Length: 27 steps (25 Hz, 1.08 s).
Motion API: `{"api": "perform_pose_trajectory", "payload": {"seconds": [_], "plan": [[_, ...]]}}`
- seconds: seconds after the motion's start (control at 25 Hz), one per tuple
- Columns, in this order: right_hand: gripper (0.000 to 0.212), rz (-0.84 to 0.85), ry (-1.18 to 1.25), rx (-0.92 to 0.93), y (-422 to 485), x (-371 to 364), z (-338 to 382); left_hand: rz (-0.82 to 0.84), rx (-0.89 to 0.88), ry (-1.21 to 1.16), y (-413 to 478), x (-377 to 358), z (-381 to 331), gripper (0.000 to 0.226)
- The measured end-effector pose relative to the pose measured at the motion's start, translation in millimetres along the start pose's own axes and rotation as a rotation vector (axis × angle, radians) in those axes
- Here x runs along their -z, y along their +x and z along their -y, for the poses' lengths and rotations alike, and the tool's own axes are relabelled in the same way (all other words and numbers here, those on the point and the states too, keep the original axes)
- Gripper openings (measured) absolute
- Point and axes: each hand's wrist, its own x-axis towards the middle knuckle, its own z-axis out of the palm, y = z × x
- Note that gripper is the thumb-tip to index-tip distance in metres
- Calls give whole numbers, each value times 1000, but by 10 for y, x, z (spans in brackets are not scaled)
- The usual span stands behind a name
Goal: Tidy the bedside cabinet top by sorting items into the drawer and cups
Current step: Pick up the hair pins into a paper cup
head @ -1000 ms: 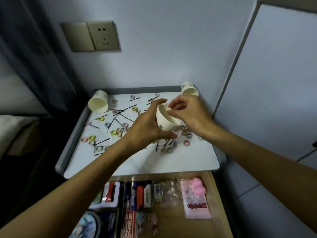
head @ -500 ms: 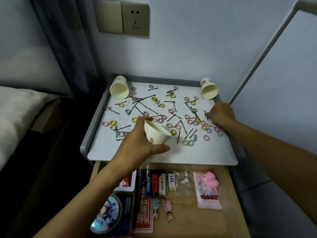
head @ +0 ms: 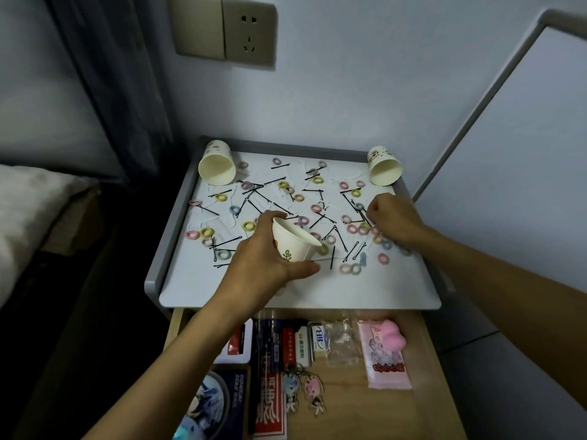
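Observation:
My left hand [head: 263, 262] grips a small white paper cup [head: 293, 244] with a leaf print, tilted with its mouth to the right, just above the white cabinet top [head: 317, 290]. Several coloured hair rings [head: 248, 226] and black hairpins [head: 332, 257] lie scattered over the top. My right hand [head: 394, 219] rests curled among rings near the right edge; what its fingers pinch is hidden. Two more paper cups lie on their sides at the back left [head: 217, 168] and back right [head: 384, 169]. The open drawer [head: 422, 392] below holds small items.
In the drawer lie boxes and card packs [head: 276, 344], two keychains [head: 303, 389], a clear bag [head: 343, 342] and a pink pouch [head: 386, 354]. A grey raised rim [head: 171, 217] borders the top. A bed [head: 28, 198] stands left, a wall socket [head: 249, 30] behind.
My right hand has left the cup and moved down to the rings at the right side. My left hand has lowered the cup toward the front of the top. The camera came closer.

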Motion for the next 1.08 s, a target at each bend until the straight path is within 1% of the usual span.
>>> {"api": "perform_pose_trajectory", "payload": {"seconds": [0.12, 0.36, 0.44, 0.56, 0.68, 0.72, 0.8, 0.88, 0.96, 1.08], "plan": [[35, -12, 92, -64, 44, -33, 81, 8, 1, -4, 23, -34, 2, 77], [24, -30, 61, -131, 88, -57, 153, 17, 6, 3, 21, -37, 25, 78], [25, -32, 8, -130, 72, -49, 177, 13, 7, 18, 11, -22, 36, 79], [21, -45, -113, -79, 14, -36, 221, 4, 8, 38, 9, -11, 44, 81], [15, -91, -360, 29, -52, -61, 254, 0, 2, 47, 9, -7, 41, 81], [17, -81, -416, 61, -60, -67, 253, -1, 1, 50, 13, -9, 41, 81], [19, -33, -435, 89, -54, -73, 235, 1, -1, 48, 14, -10, 37, 80], [20, -7, -371, 92, -45, -56, 207, 6, -1, 38, 11, -9, 37, 79], [15, -52, -220, 95, -42, -17, 175, 6, 5, 23, 13, 6, 45, 77], [13, -176, 214, 96, -104, 81, 209, -3, 16, 23, 32, 31, 65, 78]]}}
